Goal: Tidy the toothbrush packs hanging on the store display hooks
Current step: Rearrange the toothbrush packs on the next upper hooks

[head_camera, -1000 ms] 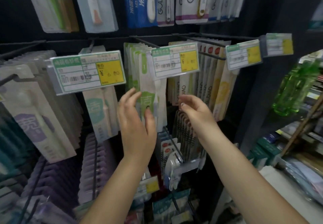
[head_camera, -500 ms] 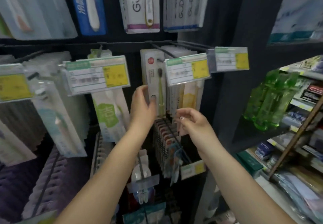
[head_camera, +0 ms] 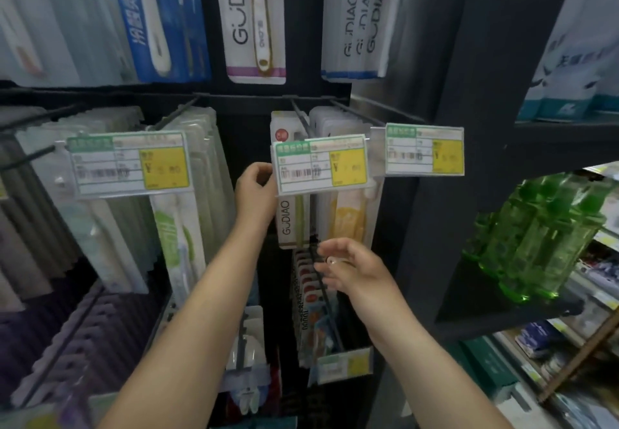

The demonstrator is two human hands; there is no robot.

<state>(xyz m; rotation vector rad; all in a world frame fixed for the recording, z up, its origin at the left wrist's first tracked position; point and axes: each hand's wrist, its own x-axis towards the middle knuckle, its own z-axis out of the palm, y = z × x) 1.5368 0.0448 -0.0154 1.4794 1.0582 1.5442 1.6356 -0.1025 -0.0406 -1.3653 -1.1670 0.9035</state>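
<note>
Hanging price tag hides pack top; left grip curled on white pack edge; right grip loose, empty.

Both forearms bare, no sleeves or jewellery

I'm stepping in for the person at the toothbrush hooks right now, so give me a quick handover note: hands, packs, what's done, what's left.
Left hand: raised at the left edge of the front white GUDIAO pack, fingers curled at it just behind the middle price tag; the grip itself is partly hidden.
Right hand: lower, fingers relaxed, holding nothing, in front of the red-and-white packs on the hook below.
Yellow packs hang just right of the GUDIAO row; green-and-white packs hang to the left.
Done: cannot be judged from this view alone.
Left: square up the GUDIAO row, then probably the rows below.
</note>
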